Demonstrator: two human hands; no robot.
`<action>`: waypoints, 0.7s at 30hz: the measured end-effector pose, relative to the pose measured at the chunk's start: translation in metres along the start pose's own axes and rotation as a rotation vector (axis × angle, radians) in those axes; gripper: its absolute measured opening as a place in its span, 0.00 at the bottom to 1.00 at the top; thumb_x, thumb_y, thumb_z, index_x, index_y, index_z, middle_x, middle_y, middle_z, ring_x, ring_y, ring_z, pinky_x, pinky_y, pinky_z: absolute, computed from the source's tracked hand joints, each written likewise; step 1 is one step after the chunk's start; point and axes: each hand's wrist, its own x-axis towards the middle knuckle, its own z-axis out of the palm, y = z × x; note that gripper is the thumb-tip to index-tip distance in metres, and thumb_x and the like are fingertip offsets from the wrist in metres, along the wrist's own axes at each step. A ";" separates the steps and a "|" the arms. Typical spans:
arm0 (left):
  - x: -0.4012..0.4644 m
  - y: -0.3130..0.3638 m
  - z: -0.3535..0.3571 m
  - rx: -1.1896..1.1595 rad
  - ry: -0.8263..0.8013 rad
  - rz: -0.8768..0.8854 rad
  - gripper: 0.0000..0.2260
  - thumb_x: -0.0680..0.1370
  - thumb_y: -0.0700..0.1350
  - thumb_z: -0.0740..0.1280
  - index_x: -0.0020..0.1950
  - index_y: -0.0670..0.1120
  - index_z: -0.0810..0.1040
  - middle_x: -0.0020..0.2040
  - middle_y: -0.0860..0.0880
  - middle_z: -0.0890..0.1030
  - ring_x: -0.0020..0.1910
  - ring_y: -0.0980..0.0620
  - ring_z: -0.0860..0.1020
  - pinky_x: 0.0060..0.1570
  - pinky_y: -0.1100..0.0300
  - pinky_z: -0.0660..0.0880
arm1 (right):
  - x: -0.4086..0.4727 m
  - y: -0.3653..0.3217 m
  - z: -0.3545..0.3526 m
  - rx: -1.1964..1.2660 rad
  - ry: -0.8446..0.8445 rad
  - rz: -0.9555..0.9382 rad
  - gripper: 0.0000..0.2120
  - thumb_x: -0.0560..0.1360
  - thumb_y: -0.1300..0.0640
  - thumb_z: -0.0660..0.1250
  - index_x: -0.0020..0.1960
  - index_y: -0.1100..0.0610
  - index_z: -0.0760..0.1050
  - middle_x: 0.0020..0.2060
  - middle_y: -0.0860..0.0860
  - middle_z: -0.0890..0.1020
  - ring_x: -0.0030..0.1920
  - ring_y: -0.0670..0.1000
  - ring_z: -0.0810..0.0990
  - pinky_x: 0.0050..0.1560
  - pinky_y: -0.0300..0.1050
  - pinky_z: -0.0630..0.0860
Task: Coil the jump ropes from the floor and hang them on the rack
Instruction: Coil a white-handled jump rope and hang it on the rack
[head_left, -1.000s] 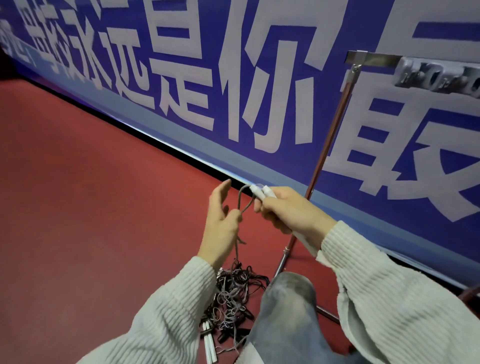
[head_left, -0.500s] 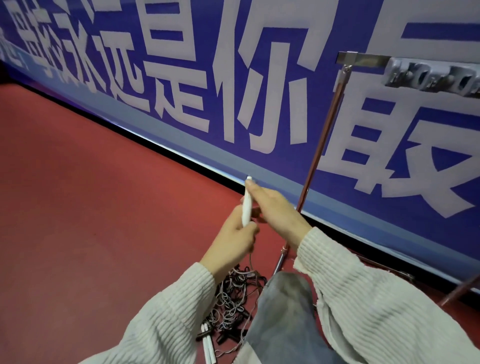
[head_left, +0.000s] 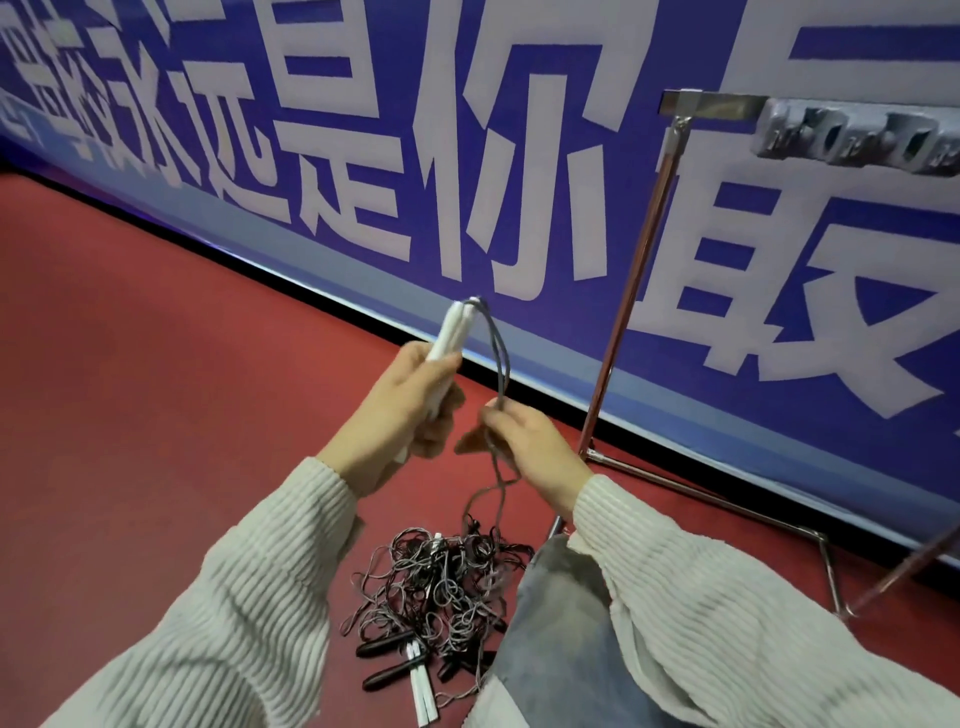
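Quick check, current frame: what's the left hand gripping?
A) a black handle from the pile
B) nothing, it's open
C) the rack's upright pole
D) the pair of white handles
D: the left hand is curled round the white handles, which stick up above the fist, while the right hand pinches the grey cord that runs from them.

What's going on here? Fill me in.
A person is sorting jump ropes on a red floor. The left hand grips a pair of white handles held upright, and the right hand pinches the grey cord that loops down from their tops. The cord trails into a tangled pile of ropes by the knee. The rack stands by the wall, with no rope visible on it.
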 end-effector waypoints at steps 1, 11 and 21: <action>0.004 0.000 -0.006 0.024 0.063 0.011 0.06 0.83 0.44 0.63 0.55 0.46 0.66 0.39 0.45 0.71 0.26 0.54 0.63 0.24 0.63 0.59 | -0.004 -0.003 0.001 0.131 0.036 0.023 0.12 0.85 0.58 0.58 0.45 0.57 0.73 0.33 0.52 0.84 0.41 0.63 0.85 0.52 0.57 0.81; 0.011 -0.019 -0.031 0.363 0.256 -0.028 0.23 0.84 0.62 0.57 0.51 0.43 0.75 0.35 0.48 0.70 0.26 0.54 0.66 0.25 0.59 0.65 | -0.009 -0.011 -0.026 -0.314 0.091 0.028 0.15 0.83 0.47 0.64 0.41 0.53 0.76 0.29 0.45 0.70 0.27 0.46 0.64 0.34 0.42 0.65; 0.004 -0.025 -0.005 1.243 0.090 0.222 0.20 0.83 0.65 0.44 0.45 0.54 0.65 0.36 0.49 0.77 0.39 0.37 0.78 0.42 0.46 0.76 | -0.008 -0.027 0.011 0.445 0.051 0.144 0.17 0.77 0.39 0.69 0.50 0.54 0.75 0.27 0.47 0.70 0.20 0.42 0.58 0.19 0.35 0.53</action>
